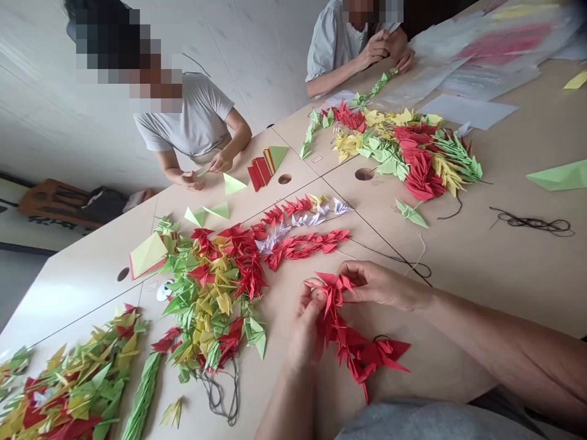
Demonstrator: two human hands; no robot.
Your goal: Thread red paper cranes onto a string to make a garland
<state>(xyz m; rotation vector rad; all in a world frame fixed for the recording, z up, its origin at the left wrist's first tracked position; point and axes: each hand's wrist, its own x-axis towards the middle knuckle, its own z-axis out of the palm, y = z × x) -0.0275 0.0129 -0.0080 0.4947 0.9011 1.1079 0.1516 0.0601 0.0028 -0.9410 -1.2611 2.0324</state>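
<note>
My left hand [306,327] and my right hand [383,283] both pinch the top of a string of red paper cranes [355,348] just above the beige table [504,269]. The rest of the string trails down toward me over the table edge. Both hands are closed on the topmost red crane. A thin thread [403,260] runs off to the right behind my right hand.
Piles of red, green and yellow cranes lie at left [211,293], far left [68,385] and back right [413,153]. A strung row of red and white cranes [302,229] lies ahead. Two other people fold paper across the table. Dark cord [534,223] lies at right.
</note>
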